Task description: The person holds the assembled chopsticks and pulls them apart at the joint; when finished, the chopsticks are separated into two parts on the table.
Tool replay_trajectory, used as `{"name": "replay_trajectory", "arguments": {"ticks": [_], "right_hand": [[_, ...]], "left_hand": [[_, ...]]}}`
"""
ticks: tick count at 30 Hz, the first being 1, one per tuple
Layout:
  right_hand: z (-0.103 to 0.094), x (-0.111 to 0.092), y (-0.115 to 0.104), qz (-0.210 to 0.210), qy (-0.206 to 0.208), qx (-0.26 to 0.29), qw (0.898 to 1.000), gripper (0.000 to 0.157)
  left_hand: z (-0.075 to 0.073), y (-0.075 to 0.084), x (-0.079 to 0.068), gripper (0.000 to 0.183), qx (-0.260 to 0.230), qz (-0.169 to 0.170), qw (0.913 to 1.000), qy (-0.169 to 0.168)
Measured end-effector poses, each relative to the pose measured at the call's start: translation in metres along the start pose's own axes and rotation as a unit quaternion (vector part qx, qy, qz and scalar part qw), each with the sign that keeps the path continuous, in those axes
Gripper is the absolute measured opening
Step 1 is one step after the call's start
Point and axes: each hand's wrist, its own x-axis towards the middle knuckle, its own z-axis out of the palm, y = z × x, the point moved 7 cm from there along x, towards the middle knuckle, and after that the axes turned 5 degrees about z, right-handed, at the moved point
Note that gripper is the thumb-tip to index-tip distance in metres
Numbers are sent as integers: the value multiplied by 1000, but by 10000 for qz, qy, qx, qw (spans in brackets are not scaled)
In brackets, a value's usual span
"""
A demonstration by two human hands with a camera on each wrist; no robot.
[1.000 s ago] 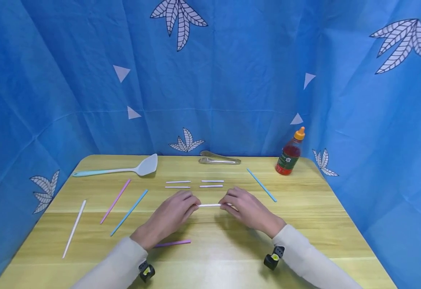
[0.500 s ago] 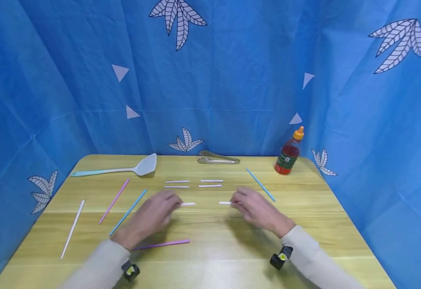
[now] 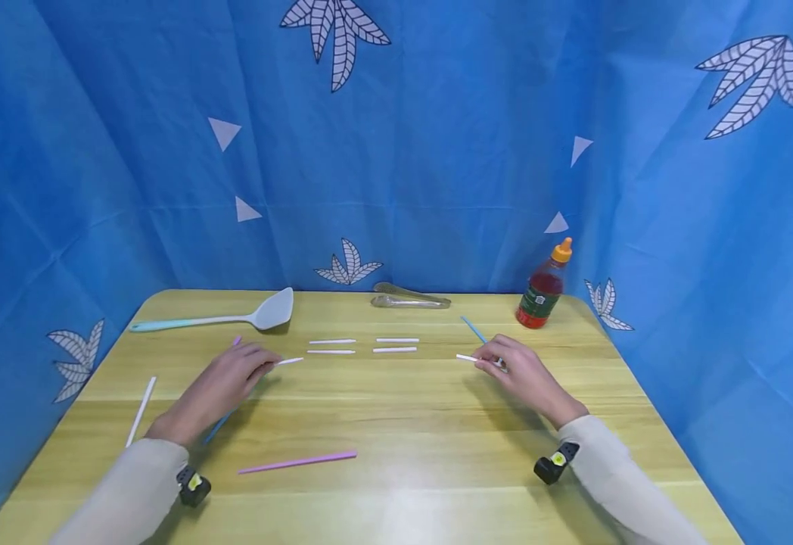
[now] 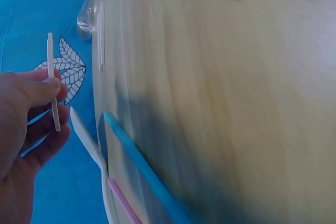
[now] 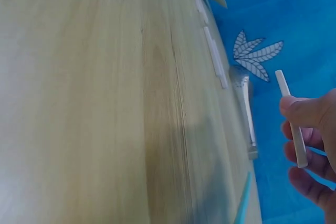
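Observation:
My left hand (image 3: 219, 390) pinches a short white stick (image 4: 51, 56) between thumb and fingers, above the left part of the table. In the left wrist view the stick's upper end looks narrower. My right hand (image 3: 527, 381) pinches a similar short white stick (image 5: 298, 142) on the right side. Between the hands, farther back, several short white sticks (image 3: 331, 351) lie in two pairs on the table. A blue stick (image 3: 473, 328) is partly hidden behind my right hand. Another blue stick (image 4: 142, 161) and a pink stick (image 4: 123, 201) lie under and beyond my left hand.
A long purple stick (image 3: 297, 462) lies near the front, and a long white stick (image 3: 141, 411) at the left. Along the back are a spatula (image 3: 274, 310), metal tongs (image 3: 410, 301) and a sauce bottle (image 3: 541, 294). A blue curtain (image 3: 396, 151) hangs behind the wooden table (image 3: 424, 431).
One second ago both hands held one white stick between them. It came apart into two pieces, and the hands have moved apart and farther back, each with one piece.

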Motion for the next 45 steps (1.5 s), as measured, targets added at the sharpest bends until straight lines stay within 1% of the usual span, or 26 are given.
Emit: {"name": "replay_trajectory", "arguments": {"ticks": [2, 4, 6, 12, 16, 20, 24, 29, 35, 41, 45], "right_hand": [[5, 6, 0, 89, -53, -33, 9999, 4], [11, 11, -2, 156, -107, -48, 9998, 5], [17, 17, -4, 179, -158, -30, 9997, 7], [36, 30, -15, 109, -360, 110, 9992, 6], [48, 40, -24, -57, -392, 123, 9991, 10], [63, 51, -35, -347, -409, 121, 9985, 9], [77, 61, -45, -520, -480, 158, 9974, 8], [94, 68, -53, -515, -658, 116, 9964, 6], [108, 73, -58, -506, -591, 97, 9969, 7], [117, 75, -63, -604, -623, 102, 9962, 6], [121, 75, -64, -613, -633, 56, 9961, 7]], "left_hand": [[6, -1, 8, 17, -62, -175, 9997, -183], [11, 0, 15, 17, -80, -262, 9992, -290], [16, 2, 23, 16, -102, -210, 9992, -333], [25, 14, 43, 14, -122, 205, 9991, -345], [34, 17, 52, 12, -197, 302, 9980, -516], [43, 16, 55, 13, -247, 242, 9969, -701], [52, 14, 55, 14, -252, 184, 9965, -777], [63, 12, 57, 14, -254, 232, 9958, -843], [75, 11, 59, 13, -210, 263, 9947, -970], [80, 12, 60, 11, -110, 74, 9933, -1146], [81, 14, 61, 12, -68, 62, 9929, -1188]]}}
